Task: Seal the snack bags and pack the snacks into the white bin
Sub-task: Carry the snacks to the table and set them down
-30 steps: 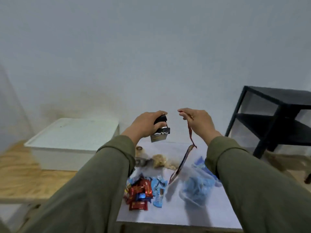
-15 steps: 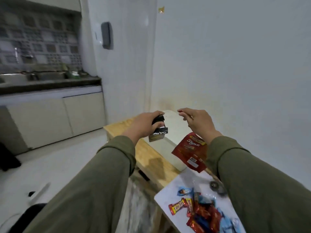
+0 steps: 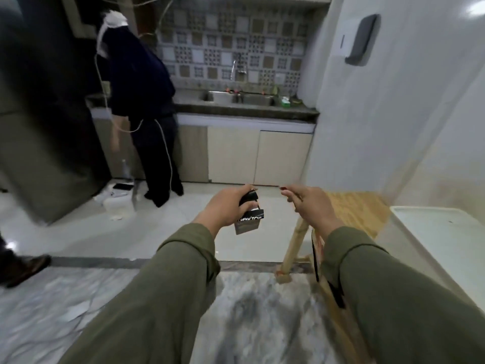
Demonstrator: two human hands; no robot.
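Kitchen floor and cabinets now fill the view, where a second ago the snack-covered worktop did; the head has swung left, away from the work. White bin [image 3: 443,232], lidded, lies right of the fingers on the wooden worktop [image 3: 354,208]. Snack bag [image 3: 316,256] hangs edge-on below the right hand [image 3: 307,206], fingers pinching its top. Left hand [image 3: 225,208] stays clenched round a black sealer [image 3: 249,218]. Sealing looks not yet begun.
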